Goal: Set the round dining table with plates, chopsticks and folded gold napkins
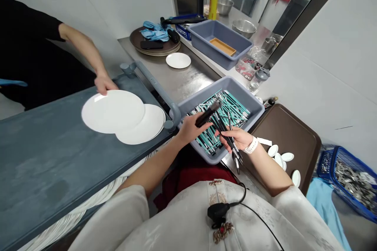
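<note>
Left hand [190, 128] wrapped around a dark bundle [207, 114], right hand [240, 138] gripping splayed dark sticks [230, 144] over the bin's [255, 106] near edge; many teal sticks [235, 106] lie ungathered inside.

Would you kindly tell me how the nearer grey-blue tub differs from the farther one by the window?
The nearer tub holds many teal chopsticks, whereas the farther tub holds a flat yellow-brown tray. The nearer tub is right by the person's left hand and right hand; the farther tub stands beyond, on the white ledge. Both are open-topped, rectangular and grey-blue.
</note>
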Motion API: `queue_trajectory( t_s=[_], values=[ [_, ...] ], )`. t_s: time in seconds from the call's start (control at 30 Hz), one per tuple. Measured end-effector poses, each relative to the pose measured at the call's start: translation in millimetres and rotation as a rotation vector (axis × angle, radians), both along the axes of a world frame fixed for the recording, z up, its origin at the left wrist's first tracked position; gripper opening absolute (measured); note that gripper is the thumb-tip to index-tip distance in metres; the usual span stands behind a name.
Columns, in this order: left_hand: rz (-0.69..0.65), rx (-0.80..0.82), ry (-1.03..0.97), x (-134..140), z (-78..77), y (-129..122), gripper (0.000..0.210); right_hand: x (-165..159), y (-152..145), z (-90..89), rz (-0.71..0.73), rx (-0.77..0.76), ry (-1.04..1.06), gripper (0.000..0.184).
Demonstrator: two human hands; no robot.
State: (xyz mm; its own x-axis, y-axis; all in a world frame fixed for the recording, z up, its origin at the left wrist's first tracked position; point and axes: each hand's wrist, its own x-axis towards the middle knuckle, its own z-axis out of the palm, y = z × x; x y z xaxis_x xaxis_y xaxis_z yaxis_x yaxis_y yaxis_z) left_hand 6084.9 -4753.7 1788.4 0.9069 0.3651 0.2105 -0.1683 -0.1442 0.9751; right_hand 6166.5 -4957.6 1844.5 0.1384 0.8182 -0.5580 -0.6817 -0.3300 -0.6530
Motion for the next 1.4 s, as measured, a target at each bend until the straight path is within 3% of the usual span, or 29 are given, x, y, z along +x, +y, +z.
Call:
queue_trajectory(
  t_s=[0.17,0.33,0.43,0.57,0.67,0.83,1.0,1.2,1.3,1.4],
  values=[
    [-0.285,0.457,-0.124,1.6,7.5,12.3,0.017,-8.4,0.1,10.3,0.05,-0.015,0.082,0.027],
    [-0.288,0.715,-0.156,3.3,14.8,29.7,0.021,-8.2,2.7,19.3,-0.002,-0.191,0.019,0.017],
    [-0.296,0.769,-0.171,3.7,26.2,41.0,0.019,-3.4,3.4,23.4,0.058,-0.232,-0.026,0.012],
    [-0.438,0.899,-0.186,8.8,41.1,47.9,0.02,3.3,9.0,32.0,0.292,-0.195,-0.023,0.022],
    [-0.526,0.943,-0.157,13.2,46.6,49.4,0.017,5.4,13.6,39.1,0.38,-0.202,-0.062,0.025],
    [-0.677,0.92,-0.12,20.1,48.8,42.4,0.016,6.6,11.6,42.4,0.402,-0.226,-0.092,0.025],
    [-0.839,0.879,-0.098,30.7,51.4,19.2,0.014,0.6,-7.6,39.2,0.387,-0.22,-0.083,0.023],
    [-1.071,1.017,-0.113,59.5,56.1,3.4,0.017,-32.9,-67.5,42.1,0.24,-0.235,-0.133,0.028],
    [-1.121,1.085,-0.053,77.0,59.0,-2.2,0.024,-63.1,-113.9,43.7,0.005,-0.249,-0.16,0.029],
    [-1.144,1.029,0.035,85.8,58.9,-25.3,0.03,-102.7,-154.8,43.1,-0.368,-0.191,-0.192,0.028]
  ],
)
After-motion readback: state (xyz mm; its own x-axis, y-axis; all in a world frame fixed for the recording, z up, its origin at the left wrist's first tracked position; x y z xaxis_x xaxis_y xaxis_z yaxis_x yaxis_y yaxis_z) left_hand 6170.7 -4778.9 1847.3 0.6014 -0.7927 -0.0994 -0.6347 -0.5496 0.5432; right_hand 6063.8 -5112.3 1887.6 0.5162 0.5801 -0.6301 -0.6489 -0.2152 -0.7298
